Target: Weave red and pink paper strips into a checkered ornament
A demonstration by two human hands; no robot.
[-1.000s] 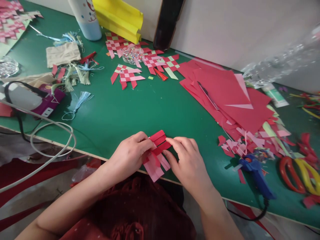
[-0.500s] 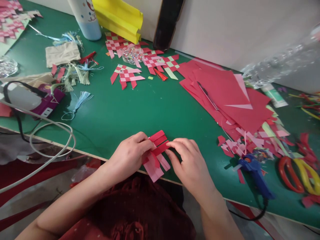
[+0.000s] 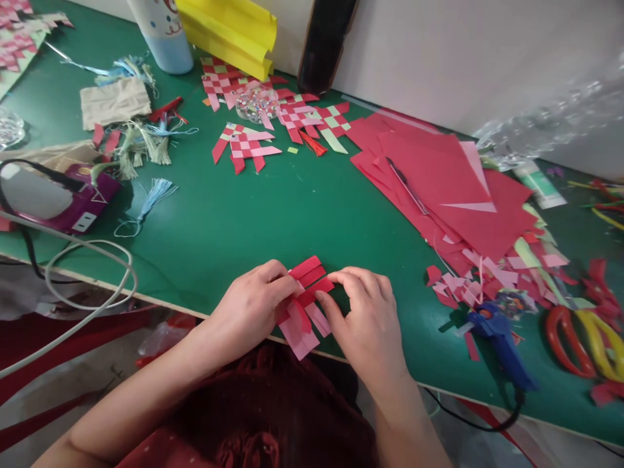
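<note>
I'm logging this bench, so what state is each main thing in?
Red-and-pink paper strips: overlapping, held by left hand and right hand
Red paper sheets: stacked unevenly
Blue plastic glue gun: cord attached
Blue-and-white cylindrical bottle: upright
Light-blue thread tassel: lying flat

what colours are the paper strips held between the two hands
Red paper strips and pink paper strips, best seen in the head view.

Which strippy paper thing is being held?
The pink and red paper strips between the left hand and the right hand; the red checkered paper pieces lie farther away, untouched.
</note>
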